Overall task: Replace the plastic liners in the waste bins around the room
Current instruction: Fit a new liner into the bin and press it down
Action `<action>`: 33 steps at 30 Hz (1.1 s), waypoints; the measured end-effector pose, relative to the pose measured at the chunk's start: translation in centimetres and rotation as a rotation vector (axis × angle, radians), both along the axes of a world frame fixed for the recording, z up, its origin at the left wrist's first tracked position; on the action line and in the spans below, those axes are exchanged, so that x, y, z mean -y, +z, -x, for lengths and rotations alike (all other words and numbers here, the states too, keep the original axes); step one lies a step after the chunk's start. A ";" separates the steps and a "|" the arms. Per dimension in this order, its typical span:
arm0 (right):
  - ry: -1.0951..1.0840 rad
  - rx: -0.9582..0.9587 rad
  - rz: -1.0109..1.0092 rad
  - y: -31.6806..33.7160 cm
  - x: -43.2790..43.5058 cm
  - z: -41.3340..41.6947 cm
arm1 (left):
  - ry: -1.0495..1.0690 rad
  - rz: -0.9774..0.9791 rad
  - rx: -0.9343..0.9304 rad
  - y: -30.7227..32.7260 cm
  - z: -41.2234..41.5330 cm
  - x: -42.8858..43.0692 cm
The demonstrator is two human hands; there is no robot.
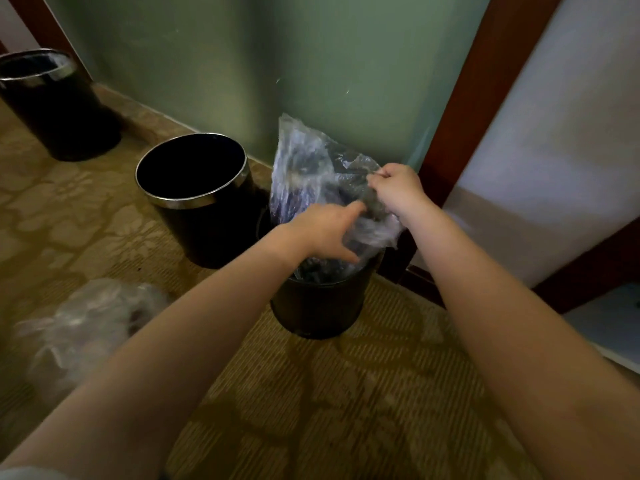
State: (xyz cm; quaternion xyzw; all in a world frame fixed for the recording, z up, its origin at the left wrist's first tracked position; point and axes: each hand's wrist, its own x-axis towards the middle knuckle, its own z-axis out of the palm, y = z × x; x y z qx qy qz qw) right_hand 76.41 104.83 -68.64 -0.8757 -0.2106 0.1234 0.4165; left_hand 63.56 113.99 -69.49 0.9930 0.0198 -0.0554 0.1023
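Observation:
A clear plastic liner (304,164) stands crumpled and puffed up above a black round bin (318,306), its lower part inside the bin's mouth. My left hand (325,230) grips the liner at its near side, over the rim. My right hand (398,188) pinches the liner's right edge, slightly higher. A second black bin (207,230) with a chrome rim stands bare just to the left. A third black bin (59,109) at the far left has clear plastic folded over its rim.
A heap of crumpled clear plastic (83,327) lies on the patterned carpet at the lower left. A green wall (277,64) rises right behind the bins. A dark wooden frame (464,105) and a white panel (554,150) stand to the right.

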 end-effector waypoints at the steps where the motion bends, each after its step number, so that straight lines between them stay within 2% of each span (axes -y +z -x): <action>1: -0.001 0.019 0.021 0.2 0.2 0.1 | 0.025 0.013 -0.030 -0.4 0.2 -0.3; 3: -0.015 0.100 0.099 0.5 0.7 0.2 | 0.087 -0.036 -0.051 -0.3 0.8 -1.1; 6: -0.107 0.247 0.210 0.9 1.1 0.3 | 0.223 -0.235 -0.040 0.4 2.1 -4.0; 8: -0.128 0.330 0.222 0.9 1.2 0.6 | 0.288 -0.238 -0.018 0.6 2.9 -5.8; 11: 0.070 0.639 0.051 1.2 1.6 2.0 | 0.329 -0.128 0.020 1.0 3.6 -6.9; 13: 0.328 0.831 -0.080 1.4 2.1 3.4 | 0.337 -0.075 0.087 1.1 3.7 -7.2; 14: 0.471 0.857 -0.058 1.3 2.3 4.1 | 0.325 -0.055 0.121 1.1 3.7 -7.5; 16: 0.683 0.813 0.172 0.4 2.6 5.3 | 0.292 -0.032 0.167 0.9 4.0 -7.8; 18: 0.704 0.798 0.410 -1.2 2.7 5.8 | 0.295 -0.060 0.165 1.1 4.4 -7.8; 19: 0.666 0.795 0.466 -2.1 2.6 5.6 | 0.317 -0.121 0.129 1.5 4.6 -7.5; 22: 0.571 0.783 0.387 -2.6 2.5 5.0 | 0.272 -0.301 0.074 2.5 4.6 -6.6; 25: 0.574 0.766 0.227 -1.9 2.2 5.2 | 0.090 -0.187 0.068 3.2 4.2 -4.7; 27: 0.631 0.646 0.243 -1.5 2.0 5.5 | 0.080 -0.082 -0.002 3.0 3.9 -3.8; 29: 0.715 0.426 0.391 -1.6 2.2 5.4 | 0.104 -0.086 -0.112 2.3 4.1 -3.9; 30: 0.750 0.382 0.506 -1.8 2.3 5.0 | 0.107 -0.131 -0.149 2.1 4.4 -4.2; 31: 0.768 0.411 0.634 -1.8 2.5 4.5 | 0.122 -0.187 -0.176 2.1 4.8 -4.7; 33: 0.702 0.601 0.828 -1.1 3.0 3.8 | 0.184 -0.332 -0.192 2.4 5.5 -5.7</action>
